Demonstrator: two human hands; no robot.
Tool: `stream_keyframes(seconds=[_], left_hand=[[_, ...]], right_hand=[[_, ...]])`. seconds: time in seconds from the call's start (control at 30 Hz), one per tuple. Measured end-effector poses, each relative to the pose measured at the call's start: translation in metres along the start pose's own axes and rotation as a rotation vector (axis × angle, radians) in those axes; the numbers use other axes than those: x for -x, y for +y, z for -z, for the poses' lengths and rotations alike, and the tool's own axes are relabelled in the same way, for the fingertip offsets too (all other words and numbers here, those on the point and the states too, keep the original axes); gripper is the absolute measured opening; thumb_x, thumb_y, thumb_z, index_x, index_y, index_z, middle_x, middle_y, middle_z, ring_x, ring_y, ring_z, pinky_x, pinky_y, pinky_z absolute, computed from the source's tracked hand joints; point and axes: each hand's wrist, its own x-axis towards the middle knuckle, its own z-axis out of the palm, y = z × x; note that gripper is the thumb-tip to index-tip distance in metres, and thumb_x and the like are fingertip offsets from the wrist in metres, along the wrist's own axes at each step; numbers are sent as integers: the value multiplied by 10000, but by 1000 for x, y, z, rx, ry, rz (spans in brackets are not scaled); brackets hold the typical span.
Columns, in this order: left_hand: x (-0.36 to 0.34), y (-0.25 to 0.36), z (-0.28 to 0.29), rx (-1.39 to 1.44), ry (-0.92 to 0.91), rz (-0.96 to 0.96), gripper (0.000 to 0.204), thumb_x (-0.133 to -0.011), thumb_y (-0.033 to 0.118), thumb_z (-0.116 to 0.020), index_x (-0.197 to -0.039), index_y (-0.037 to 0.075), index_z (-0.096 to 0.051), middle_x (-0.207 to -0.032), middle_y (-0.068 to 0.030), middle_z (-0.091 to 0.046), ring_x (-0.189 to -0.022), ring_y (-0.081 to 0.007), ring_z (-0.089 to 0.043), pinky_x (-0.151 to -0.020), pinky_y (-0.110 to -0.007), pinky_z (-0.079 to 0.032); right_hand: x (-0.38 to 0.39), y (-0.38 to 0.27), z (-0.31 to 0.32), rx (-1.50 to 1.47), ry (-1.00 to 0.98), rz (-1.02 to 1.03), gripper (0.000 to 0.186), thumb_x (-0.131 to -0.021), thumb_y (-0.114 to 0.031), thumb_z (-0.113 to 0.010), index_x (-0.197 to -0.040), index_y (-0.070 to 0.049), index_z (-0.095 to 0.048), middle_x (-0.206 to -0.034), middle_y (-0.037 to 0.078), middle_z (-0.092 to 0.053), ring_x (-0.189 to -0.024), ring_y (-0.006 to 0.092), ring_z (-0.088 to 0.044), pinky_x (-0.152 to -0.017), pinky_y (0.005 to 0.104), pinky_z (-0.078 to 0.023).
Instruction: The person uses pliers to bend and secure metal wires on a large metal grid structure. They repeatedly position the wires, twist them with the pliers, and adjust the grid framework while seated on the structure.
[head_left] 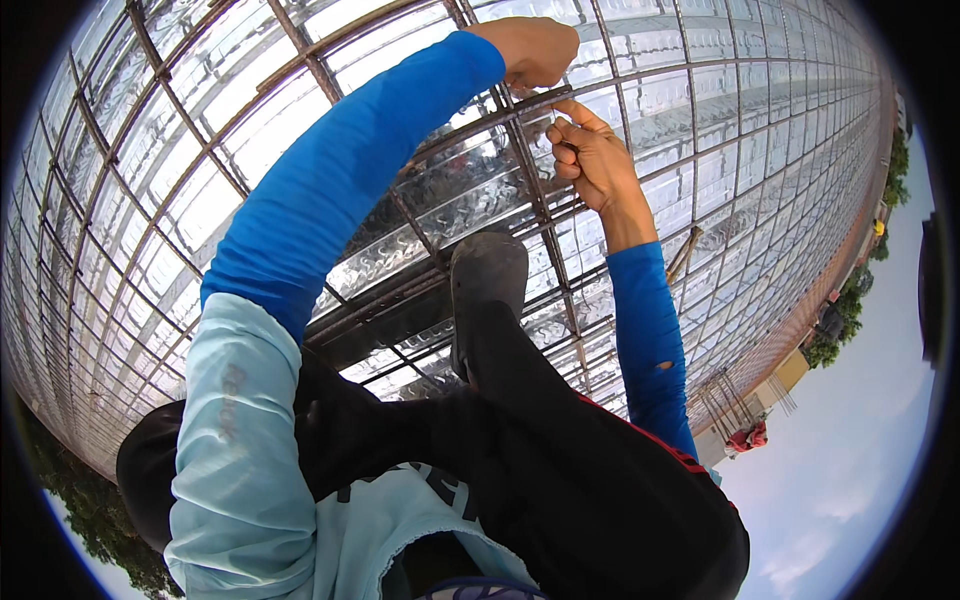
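Note:
My left hand is curled over a crossing in the steel rebar mesh, its knuckles up and fingertips mostly hidden. Just below it and to the right, my right hand has its fingers folded in, the index finger reaching toward the same bar. A small dark thing shows between the right hand's fingers, too small to name. Both hands are close to a thick horizontal bar. Blue sleeves cover both forearms.
Shiny corrugated metal decking lies under the mesh. My dark shoe is on the bars below the hands. A short stick-like piece rests on the mesh at right. Farther right, a person in red is near upright rebar.

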Motion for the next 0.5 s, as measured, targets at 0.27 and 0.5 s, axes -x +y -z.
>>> stream_keyframes(seconds=[0.27, 0.5], left_hand=[[-37, -103, -76, -258, 609, -709, 192, -815, 201, -653, -808, 17, -707, -783, -213, -668, -688, -402, -639, -695, -500, -540], [-34, -41, -66, -172, 424, -254, 159, -744, 122, -634, -706, 3, -731, -758, -230, -704, -765, -403, -700, -722, -494, -561]], right_hand=[[-3, 5, -13, 313, 8, 201, 190, -1051, -76, -558, -1186, -34, -685, -823, 35, -672, -621, 60, -558, -497, 206, -443], [8, 31, 3, 488, 181, 379, 244, -1069, -132, -584, -1242, -11, -705, -783, -1, -641, -565, 18, -435, -498, 197, -339]])
